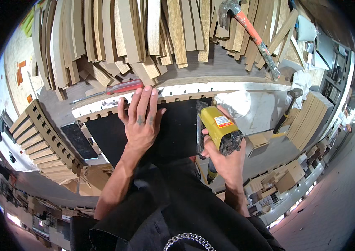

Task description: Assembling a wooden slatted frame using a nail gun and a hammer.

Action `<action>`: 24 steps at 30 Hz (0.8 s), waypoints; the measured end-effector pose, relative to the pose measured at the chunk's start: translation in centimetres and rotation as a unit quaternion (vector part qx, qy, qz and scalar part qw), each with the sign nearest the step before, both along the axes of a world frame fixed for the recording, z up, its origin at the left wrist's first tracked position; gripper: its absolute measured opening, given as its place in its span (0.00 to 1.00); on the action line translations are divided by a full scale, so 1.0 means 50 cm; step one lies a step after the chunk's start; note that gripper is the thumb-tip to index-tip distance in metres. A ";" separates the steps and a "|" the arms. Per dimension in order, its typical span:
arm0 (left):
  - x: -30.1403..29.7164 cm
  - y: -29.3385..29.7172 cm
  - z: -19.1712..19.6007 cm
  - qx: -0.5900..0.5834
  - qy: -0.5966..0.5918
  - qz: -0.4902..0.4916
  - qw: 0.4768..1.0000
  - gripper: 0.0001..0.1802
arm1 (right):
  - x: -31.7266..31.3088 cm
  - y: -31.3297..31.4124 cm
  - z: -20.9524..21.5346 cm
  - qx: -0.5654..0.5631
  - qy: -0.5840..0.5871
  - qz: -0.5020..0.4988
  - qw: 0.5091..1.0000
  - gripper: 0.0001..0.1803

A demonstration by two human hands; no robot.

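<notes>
My left hand (139, 129) lies with fingers stretched out on a black panel (176, 129), its fingertips reaching the long white-edged wooden strip (185, 89) along the panel's far side. My right hand (229, 161) is wrapped round a yellow and black nail gun (217, 125) at the panel's right edge. The nail gun's nose is partly hidden, so whether it touches the wood I cannot tell. A red-handled screwdriver (125, 86) rests just beyond the strip, close to my left fingertips. Small dark marks run along the strip's white face.
Many loose wooden slats (102, 31) are heaped at the far side. An orange-handled hammer (253, 35) lies across them on the right. Another hammer (287, 111) lies near stacked boards (309, 121). Slatted wooden pieces (39, 144) and a black rectangular slab (79, 140) sit at left.
</notes>
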State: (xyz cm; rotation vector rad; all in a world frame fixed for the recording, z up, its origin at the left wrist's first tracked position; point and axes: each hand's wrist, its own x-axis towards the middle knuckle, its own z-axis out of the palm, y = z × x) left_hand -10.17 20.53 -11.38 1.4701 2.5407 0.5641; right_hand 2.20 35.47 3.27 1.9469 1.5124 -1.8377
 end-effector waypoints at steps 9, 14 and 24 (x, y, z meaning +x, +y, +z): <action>-0.031 -0.032 0.063 0.081 -0.095 0.059 0.990 0.33 | 0.026 0.001 -0.001 0.045 -0.021 0.016 0.999 0.33; -0.067 -0.157 0.115 0.029 -0.277 0.441 0.853 0.31 | 0.090 -0.006 -0.005 0.054 0.019 0.012 0.998 0.38; -0.086 -0.144 0.100 0.058 -0.361 0.507 0.781 0.43 | 0.031 -0.035 -0.009 0.022 0.052 0.011 0.998 0.37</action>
